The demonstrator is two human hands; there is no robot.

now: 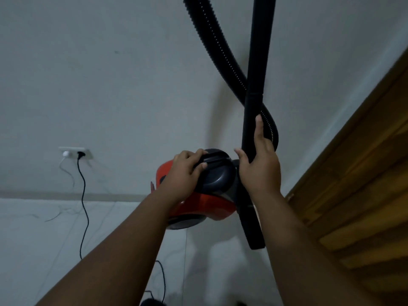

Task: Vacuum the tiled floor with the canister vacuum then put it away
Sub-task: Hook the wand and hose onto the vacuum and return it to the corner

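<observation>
A red and dark grey canister vacuum (205, 204) hangs above the pale tiled floor (44, 239), near the wall. My left hand (185, 173) is closed over the black carry handle on top of the canister. My right hand (260, 164) grips the rigid black wand (256, 62), which stands upright; its lower end reaches down past the canister. The ribbed black hose (212, 38) curves down from the top of the view and loops behind the wand. The black power cord (84, 206) runs from a wall socket (76, 153) down onto the floor.
A grey wall (110, 74) fills the background, with a skirting strip at floor level. A wooden door or panel (357, 195) rises along the right side, close to the wand. A white plug with a thin white cable sits in the same socket. Loose cord loops lie on the floor near my feet.
</observation>
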